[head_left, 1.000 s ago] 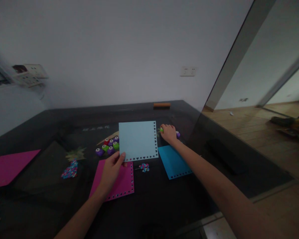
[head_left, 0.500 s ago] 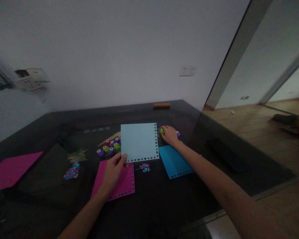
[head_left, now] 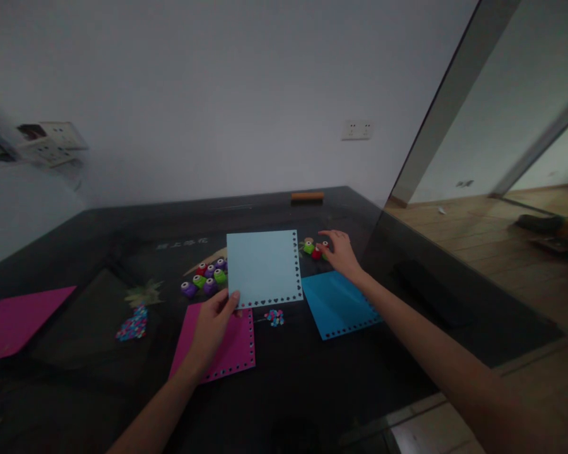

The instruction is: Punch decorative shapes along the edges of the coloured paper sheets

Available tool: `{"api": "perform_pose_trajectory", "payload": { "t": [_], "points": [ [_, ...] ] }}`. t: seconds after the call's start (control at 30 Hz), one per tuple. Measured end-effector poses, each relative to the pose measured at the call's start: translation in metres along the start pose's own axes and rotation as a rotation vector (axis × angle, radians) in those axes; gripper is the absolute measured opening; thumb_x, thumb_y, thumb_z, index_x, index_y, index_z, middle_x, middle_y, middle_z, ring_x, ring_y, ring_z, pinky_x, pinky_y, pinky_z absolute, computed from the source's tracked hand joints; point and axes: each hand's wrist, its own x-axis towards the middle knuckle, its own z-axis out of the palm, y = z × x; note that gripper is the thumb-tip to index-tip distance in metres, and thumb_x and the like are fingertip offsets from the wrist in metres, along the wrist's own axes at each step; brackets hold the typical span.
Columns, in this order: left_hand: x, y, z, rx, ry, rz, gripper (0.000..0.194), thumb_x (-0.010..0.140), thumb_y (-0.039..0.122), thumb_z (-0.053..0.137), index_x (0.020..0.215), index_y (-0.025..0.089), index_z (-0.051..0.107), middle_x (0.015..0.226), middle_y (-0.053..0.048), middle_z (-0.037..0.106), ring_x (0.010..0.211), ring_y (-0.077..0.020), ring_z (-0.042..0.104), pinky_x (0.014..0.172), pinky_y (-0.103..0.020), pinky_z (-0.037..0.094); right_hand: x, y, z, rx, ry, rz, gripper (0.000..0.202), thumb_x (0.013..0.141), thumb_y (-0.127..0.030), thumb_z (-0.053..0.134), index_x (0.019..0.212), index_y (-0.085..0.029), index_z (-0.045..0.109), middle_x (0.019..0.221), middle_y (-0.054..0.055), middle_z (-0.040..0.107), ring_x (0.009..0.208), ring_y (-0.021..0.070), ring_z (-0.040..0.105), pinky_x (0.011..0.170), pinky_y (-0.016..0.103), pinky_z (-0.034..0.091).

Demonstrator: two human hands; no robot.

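Pale card [head_left: 264, 267], holes along 2 edges, sits pinched at its lower-left corner by the left hand [head_left: 214, 317], while the right hand [head_left: 343, 253], fingers parted, hangs beside the punches [head_left: 315, 253] off the card's right edge.

Illumination: dim, diffuse; source out of view. The pale sheet [head_left: 264, 268] contrasts with the dark desk [head_left: 170, 217]; shadow detail is poor. Wide-angle distortion stretches the edges; left wall sockets [head_left: 50, 151] appear soft.

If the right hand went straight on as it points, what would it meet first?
The right hand would probably meet the red and green punches; depth is unclear, so it might pass above them.
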Motion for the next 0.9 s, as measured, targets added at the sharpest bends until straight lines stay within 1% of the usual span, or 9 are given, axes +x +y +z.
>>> {"api": "perform_pose_trajectory", "payload": {
  "t": [0.1,0.13,0.2,0.27,0.33,0.43,0.53,0.7,0.9],
  "points": [
    [-0.003,0.006,0.003,-0.008,-0.022,-0.041,0.032,0.078,0.046,0.057,0.065,0.016,0.059,0.059,0.001,0.057,0.060,-0.0161,0.053,0.059,-0.025,0.041,-0.025,-0.001,-0.028,0.104,-0.003,-0.001,0.028,0.084,-0.033,0.052,0.107,-0.020,0.061,0.110,0.010,0.064,0.109,0.0262,0.053,0.094,0.044,0.040],
    [-0.004,0.008,0.004,-0.027,-0.036,-0.061,0.031,0.076,0.045,0.059,0.068,0.016,0.061,0.062,0.000,0.060,0.062,-0.0168,0.055,0.061,-0.026,0.043,-0.035,-0.002,-0.036,0.242,-0.021,0.030,0.027,0.084,-0.033,0.054,0.106,-0.020,0.062,0.110,0.010,0.064,0.108,0.0257,0.054,0.093,0.043,0.041],
    [-0.006,0.010,0.009,-0.080,-0.070,-0.109,0.030,0.073,0.046,0.062,0.074,0.016,0.065,0.067,-0.002,0.065,0.063,-0.0180,0.058,0.063,-0.028,0.047,-0.055,-0.008,-0.049,0.489,-0.104,0.133,0.027,0.082,-0.034,0.056,0.105,-0.022,0.062,0.113,0.009,0.062,0.108,0.0251,0.056,0.089,0.042,0.045],
    [-0.008,0.010,0.014,-0.134,-0.101,-0.166,0.032,0.070,0.047,0.065,0.076,0.016,0.067,0.072,-0.003,0.068,0.063,-0.0190,0.060,0.064,-0.030,0.050,-0.071,-0.016,-0.055,0.638,-0.220,0.227,0.025,0.082,-0.035,0.056,0.103,-0.023,0.062,0.111,0.007,0.064,0.103,0.0234,0.059,0.088,0.041,0.046],
    [-0.011,0.010,0.019,-0.172,-0.130,-0.221,0.032,0.069,0.047,0.066,0.077,0.016,0.068,0.075,-0.004,0.070,0.063,-0.0197,0.063,0.064,-0.031,0.052,-0.082,-0.025,-0.055,0.747,-0.232,0.301,0.025,0.081,-0.034,0.058,0.103,-0.023,0.062,0.109,0.007,0.065,0.102,0.0222,0.060,0.087,0.039,0.047],
    [-0.016,0.010,0.025,-0.200,-0.173,-0.273,0.029,0.070,0.044,0.066,0.077,0.016,0.068,0.072,-0.005,0.071,0.063,-0.0198,0.065,0.061,-0.030,0.052,-0.090,-0.036,-0.045,0.940,-0.254,0.389,0.029,0.081,-0.039,0.058,0.104,-0.022,0.062,0.102,0.008,0.067,0.099,0.0213,0.061,0.085,0.038,0.049],
    [-0.020,0.016,0.030,-0.177,-0.223,-0.284,0.028,0.072,0.043,0.063,0.075,0.016,0.068,0.066,-0.005,0.070,0.060,-0.0188,0.064,0.056,-0.028,0.049,-0.095,-0.045,-0.035,1.082,-0.344,0.496,0.033,0.081,-0.045,0.056,0.104,-0.021,0.062,0.101,0.008,0.067,0.091,0.0202,0.064,0.078,0.037,0.052],
    [-0.028,0.027,0.037,-0.119,-0.327,-0.286,0.032,0.074,0.047,0.058,0.075,0.016,0.067,0.065,-0.006,0.070,0.054,-0.0167,0.059,0.055,-0.028,0.048,-0.098,-0.048,-0.032,1.113,-0.421,0.586,0.033,0.070,-0.042,0.069,0.095,-0.020,0.066,0.082,0.003,0.071,0.072,0.0178,0.065,0.066,0.032,0.051],
    [-0.029,0.026,0.035,-0.041,-0.369,-0.265,0.037,0.079,0.050,0.051,0.076,0.016,0.065,0.056,-0.004,0.066,0.046,-0.0139,0.052,0.049,-0.025,0.041,-0.098,-0.046,-0.035,1.165,-0.435,0.639,0.024,0.069,-0.036,0.071,0.086,-0.019,0.068,0.071,0.002,0.070,0.063,0.0156,0.062,0.059,0.029,0.049]
  ]
}}
